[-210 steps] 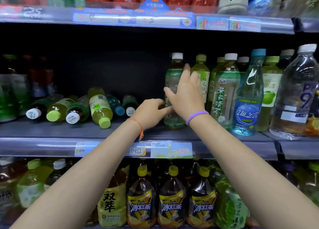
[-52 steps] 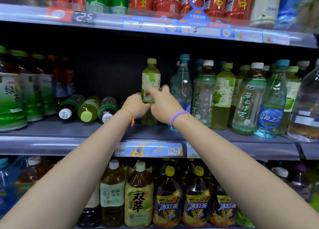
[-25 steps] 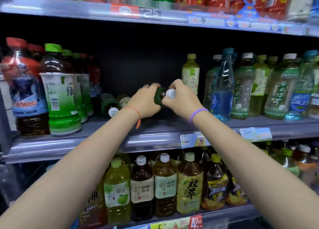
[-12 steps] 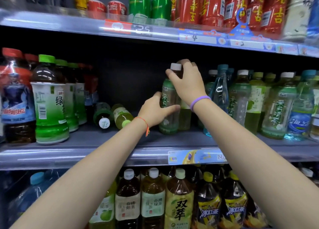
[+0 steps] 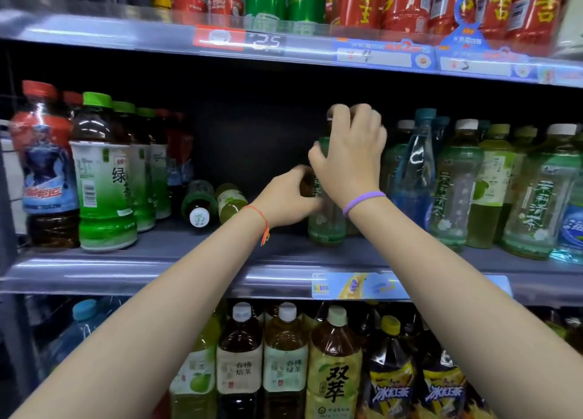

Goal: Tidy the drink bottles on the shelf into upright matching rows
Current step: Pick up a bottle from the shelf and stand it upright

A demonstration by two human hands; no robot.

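**Both hands on an upright green tea bottle, middle shelf**

The green tea bottle (image 5: 326, 223) stands upright on the middle shelf (image 5: 176, 260), pale liquid inside, at the left end of the standing row of tea and water bottles. The right hand (image 5: 348, 163) curls over its cap and neck; the left hand (image 5: 285, 199) wraps its fingers round the bottle's middle. Two small bottles lie on their sides further left: one white-capped (image 5: 198, 207) with its cap facing out, one yellow-green (image 5: 232, 200) just beside it
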